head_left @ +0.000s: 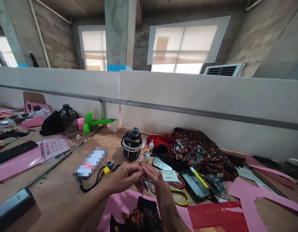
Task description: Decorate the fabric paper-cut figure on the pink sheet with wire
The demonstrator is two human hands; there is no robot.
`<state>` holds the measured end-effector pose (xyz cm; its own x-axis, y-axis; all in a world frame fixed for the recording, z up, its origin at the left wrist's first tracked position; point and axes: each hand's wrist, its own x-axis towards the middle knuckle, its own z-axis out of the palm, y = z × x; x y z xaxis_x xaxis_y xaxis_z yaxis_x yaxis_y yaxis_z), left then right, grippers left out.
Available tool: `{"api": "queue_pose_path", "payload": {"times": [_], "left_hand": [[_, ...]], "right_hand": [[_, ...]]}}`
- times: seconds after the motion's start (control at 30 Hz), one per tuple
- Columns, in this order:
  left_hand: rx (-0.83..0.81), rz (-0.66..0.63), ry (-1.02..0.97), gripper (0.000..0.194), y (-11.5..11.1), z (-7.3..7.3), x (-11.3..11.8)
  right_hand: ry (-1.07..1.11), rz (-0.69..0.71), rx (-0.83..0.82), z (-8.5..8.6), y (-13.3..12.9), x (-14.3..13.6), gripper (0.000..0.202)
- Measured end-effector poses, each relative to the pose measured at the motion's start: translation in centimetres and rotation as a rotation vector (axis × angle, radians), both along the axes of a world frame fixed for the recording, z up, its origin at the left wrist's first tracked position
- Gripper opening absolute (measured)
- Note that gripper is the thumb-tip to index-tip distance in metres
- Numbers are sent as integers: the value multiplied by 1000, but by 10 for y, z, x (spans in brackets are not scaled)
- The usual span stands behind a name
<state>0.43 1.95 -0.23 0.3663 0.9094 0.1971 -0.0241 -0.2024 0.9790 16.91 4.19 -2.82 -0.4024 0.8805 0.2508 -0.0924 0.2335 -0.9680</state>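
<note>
Two bare hands come together over the desk [64, 193]: the left hand [128, 174] has its fingers bent inward, while the right hand [156, 180] keeps its fingers nearly straight and side by side; I cannot tell whether either pinches anything small. Just below both, on the near side, a black cloth-like piece with orange flower print [141, 214] lies on a smooth pink paper sheet [120, 207]. Its blunt, rounded lobe points away from the person, toward the hands; the near end leaves the view, so its full long axis cannot be told. Right of the right hand is a glossy yellow scissor handle loop [187, 197], with a dark rectangular case [193, 185] farther right, a yellow marker-like tool [199, 178] slanting across it. Beyond the hands stand small white-tipped plastic bottles [147, 157] and a squat black jug [132, 149] with a white-lettered band.
</note>
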Motion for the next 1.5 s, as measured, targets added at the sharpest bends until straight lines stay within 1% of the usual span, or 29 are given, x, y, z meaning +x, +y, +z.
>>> {"api": "queue_pose_path", "payload": {"times": [0.13,0.2,0.23,0.3,0.33,0.4,0.47,0.5,0.57,0.67,0.73,0.9,0.93,0.97,1.0,1.03,1.07,1.1,1.13,1.17,1.2,1.27,1.4,1.43,1.5], "left_hand": [[17,-11,13,39,1,1,0],[32,-1,31,39,1,1,0],[44,13,48,39,0,1,1],[75,47,95,38,-3,3,3],[94,65,131,36,-5,5,3],[132,91,219,32,-10,12,4],[175,104,313,28,-16,21,5],[199,107,353,26,-19,25,5],[243,104,405,23,-24,33,5],[262,91,403,24,-27,36,5],[258,117,418,23,-28,36,6],[285,247,663,18,-29,41,8],[291,257,689,18,-29,41,8],[280,248,676,19,-27,40,8],[244,217,610,19,-26,38,8],[182,162,501,20,-23,34,8],[104,95,370,22,-21,29,8],[20,32,235,24,-18,24,8],[-39,-9,142,26,-15,19,9],[-69,-25,90,28,-12,15,9],[-84,-34,61,30,-10,12,9],[-86,-41,30,32,-7,8,9],[-83,-46,14,35,-7,8,8],[-80,-40,26,36,-8,8,8],[-78,-23,54,38,-9,9,8]], "right_hand": [[-6,-9,29,1,-3,1,57],[-27,-25,92,2,-4,3,52],[-56,-31,172,2,-4,5,48],[-138,-39,420,3,-4,8,40],[-183,-44,561,4,-4,10,39],[-251,-59,786,5,-4,13,46],[-291,-80,912,6,-4,15,56],[-310,-87,951,7,-4,16,59],[-338,-100,982,10,-5,17,58],[-338,-122,922,12,-10,19,48],[-319,-127,877,11,-12,18,45],[-262,-128,853,3,-8,18,48],[-247,-126,825,3,-6,18,47],[-232,-119,777,3,-5,18,45],[-214,-108,693,3,-4,18,42],[-183,-92,567,5,-3,17,40],[-124,-67,396,7,-3,16,40],[-57,-38,207,10,-3,15,44],[34,-2,15,12,-4,13,50],[118,31,-129,15,-5,10,55],[156,48,-207,17,-6,8,58],[222,71,-307,21,-6,3,61],[324,91,-461,23,-7,2,61],[312,73,-455,23,-8,3,60],[243,18,-387,21,-10,5,58]]}}
